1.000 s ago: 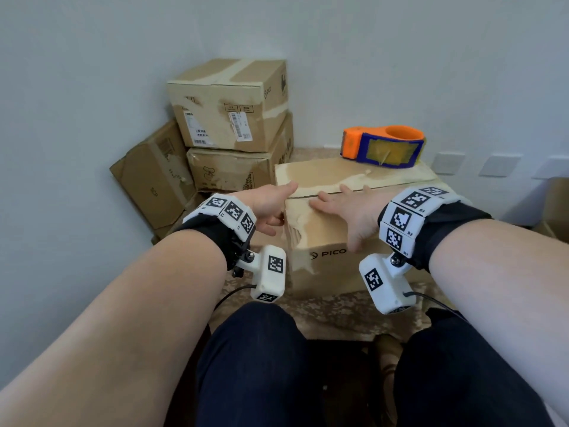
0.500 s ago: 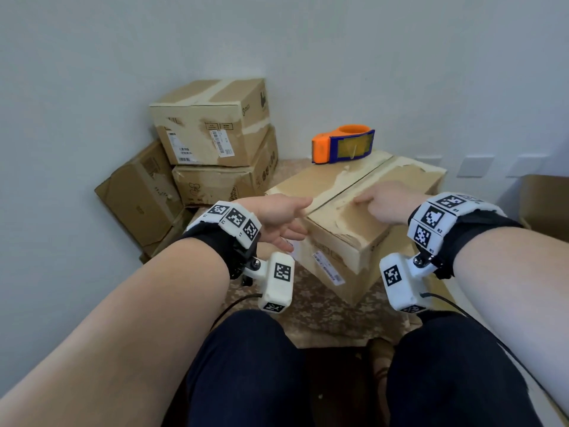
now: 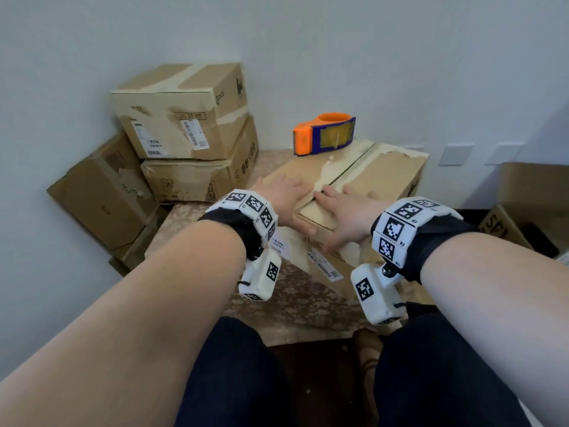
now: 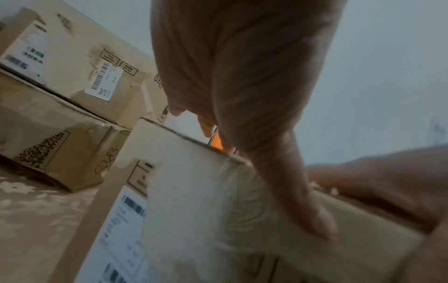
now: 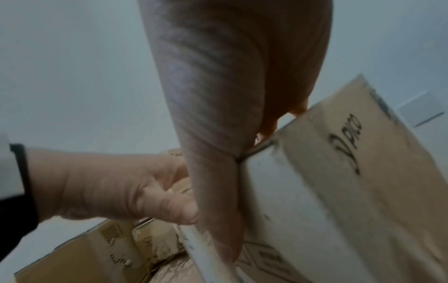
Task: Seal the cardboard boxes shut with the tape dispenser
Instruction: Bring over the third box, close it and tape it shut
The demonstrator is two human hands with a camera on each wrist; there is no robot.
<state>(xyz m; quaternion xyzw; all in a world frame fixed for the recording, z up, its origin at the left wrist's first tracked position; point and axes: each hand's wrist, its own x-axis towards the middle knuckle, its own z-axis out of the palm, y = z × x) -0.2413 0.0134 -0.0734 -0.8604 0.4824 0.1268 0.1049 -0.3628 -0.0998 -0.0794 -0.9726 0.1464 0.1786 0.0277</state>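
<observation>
A worn cardboard box (image 3: pixel 381 177) stands in front of me on the patterned surface, turned at an angle, its two top flaps meeting along a middle seam. My left hand (image 3: pixel 286 201) lies flat on the left flap, thumb over the near edge. My right hand (image 3: pixel 348 211) lies flat on the right flap beside it, thumb down the box's front (image 5: pixel 339 191). An orange and blue tape dispenser (image 3: pixel 324 134) sits on the box's far end, beyond both hands. In the left wrist view my left thumb (image 4: pixel 303 201) rests on the box's front (image 4: pixel 194 191).
Two taped boxes (image 3: pixel 181 118) are stacked at the back left against the wall, with another box (image 3: pixel 101 192) leaning beside them. An open carton (image 3: pixel 529 208) stands at the right. The patterned table top (image 3: pixel 295 306) ends just before my knees.
The box has been turned counter-clockwise, so its seam now runs away from me. Both hands have shifted to lie flat on the two top flaps. The dispenser rode along on the box.
</observation>
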